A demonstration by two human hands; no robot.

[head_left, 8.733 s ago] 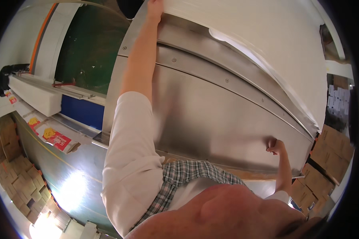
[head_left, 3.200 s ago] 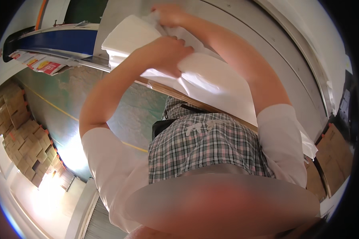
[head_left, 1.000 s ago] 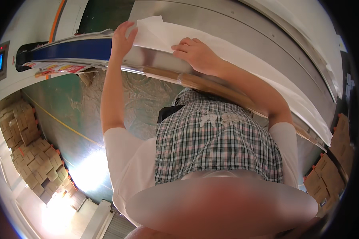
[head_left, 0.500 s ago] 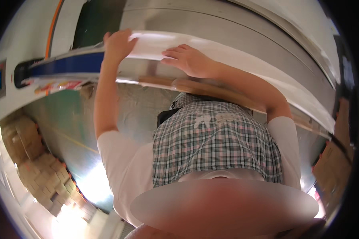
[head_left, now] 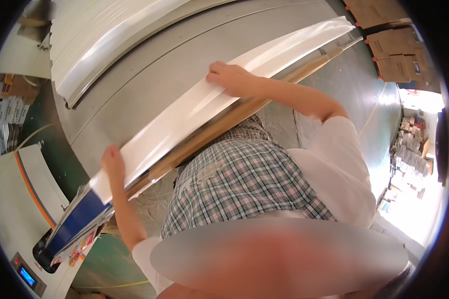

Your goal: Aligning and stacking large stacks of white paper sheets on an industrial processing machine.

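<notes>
A long, glossy white folded sheet point(head_left: 172, 124) runs diagonally over the front of a grey metal table point(head_left: 134, 94). It looks like film or plastic, though its exact material is unclear. Near its left end, my left hand point(head_left: 113, 163) is closed at the far edge, fingers curled and slightly blurred. Farther right, my right hand point(head_left: 230, 79) grips that same edge with bent fingers. Beyond the left end of the sheet lies a flat dark blue strip point(head_left: 77, 223), partly covered by the white.
Brown cardboard edging point(head_left: 209, 134) follows the table front by my plaid apron point(head_left: 234, 182). A ribbed white stack point(head_left: 99, 45) rests at the back left. A white machine with a small lit screen point(head_left: 27, 277) stands at the lower left. Cardboard boxes point(head_left: 394, 57) are at the right.
The view has turned, so the table now slants. My right fingers, stretched out before, are now bent at the sheet's edge. My left hand has moved toward the blue strip, with white sheet now reaching there.
</notes>
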